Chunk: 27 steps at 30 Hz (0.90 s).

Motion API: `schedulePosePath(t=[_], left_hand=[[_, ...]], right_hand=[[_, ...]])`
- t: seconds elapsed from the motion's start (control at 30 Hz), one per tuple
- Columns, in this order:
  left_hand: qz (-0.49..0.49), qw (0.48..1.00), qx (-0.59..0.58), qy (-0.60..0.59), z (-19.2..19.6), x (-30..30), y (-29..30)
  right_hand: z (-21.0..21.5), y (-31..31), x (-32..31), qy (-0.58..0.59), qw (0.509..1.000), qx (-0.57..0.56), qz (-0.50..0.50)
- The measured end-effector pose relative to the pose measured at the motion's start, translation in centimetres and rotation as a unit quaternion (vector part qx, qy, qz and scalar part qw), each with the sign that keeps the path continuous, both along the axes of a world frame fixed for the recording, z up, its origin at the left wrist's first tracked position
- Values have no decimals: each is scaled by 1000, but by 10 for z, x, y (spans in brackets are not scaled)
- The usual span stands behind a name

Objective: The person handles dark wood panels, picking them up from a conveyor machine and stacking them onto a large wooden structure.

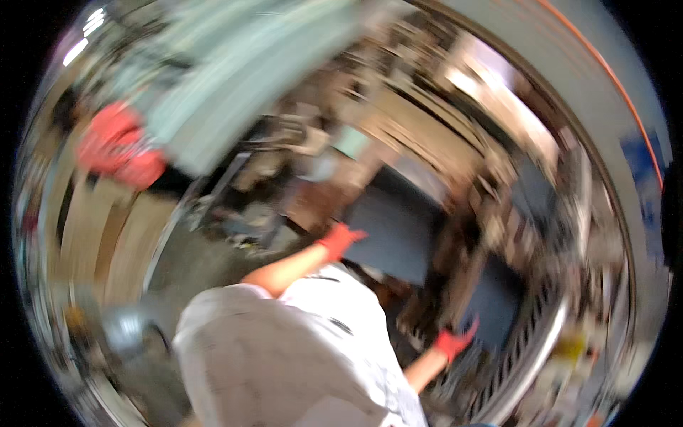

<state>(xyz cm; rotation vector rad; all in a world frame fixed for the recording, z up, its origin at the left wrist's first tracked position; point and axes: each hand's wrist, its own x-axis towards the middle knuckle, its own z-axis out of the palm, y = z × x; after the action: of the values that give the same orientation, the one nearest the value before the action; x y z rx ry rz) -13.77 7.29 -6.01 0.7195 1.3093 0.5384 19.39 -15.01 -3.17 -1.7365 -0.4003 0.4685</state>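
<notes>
Motion blur smears much of the picture. My left hand (340, 241), in a red glove, is at the near left edge of a dark grey flat panel (395, 224). A digit lies over its surface, and the hand appears to grip the edge. My right hand (453, 344), also red-gloved, is at the lower end of a second dark panel (492, 302), with thumb and fingers either side of its corner. Fingers beneath both panels are hidden. A brown, beam-like part (466, 274) lies between the panels.
A ridged metal rail (541, 341) curves along the right. Pale green machine covers (235, 78) slope across the upper left, near a red bundle (121, 146). Tan boards (114, 235) stand at left. Blurred brown machinery (427, 132) fills the far side.
</notes>
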Motion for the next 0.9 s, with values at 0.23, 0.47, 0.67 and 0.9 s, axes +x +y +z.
schedulePosePath(t=[0.23, 0.47, 0.67, 0.9], left_hand=[[-78, 988, 78, -107, -14, 33, 15], [-207, 951, 1, -229, 14, 173, -23], [-143, 954, 55, -259, -37, 298, -75], [-34, 973, 95, -206, -40, 368, -110]], right_hand=[[22, -53, -53, 159, 961, 186, -128], [3, -173, -132, 226, 899, 276, -252], [36, -206, -178, 96, 923, 231, -294], [18, -279, -267, 45, 879, 240, -409]])
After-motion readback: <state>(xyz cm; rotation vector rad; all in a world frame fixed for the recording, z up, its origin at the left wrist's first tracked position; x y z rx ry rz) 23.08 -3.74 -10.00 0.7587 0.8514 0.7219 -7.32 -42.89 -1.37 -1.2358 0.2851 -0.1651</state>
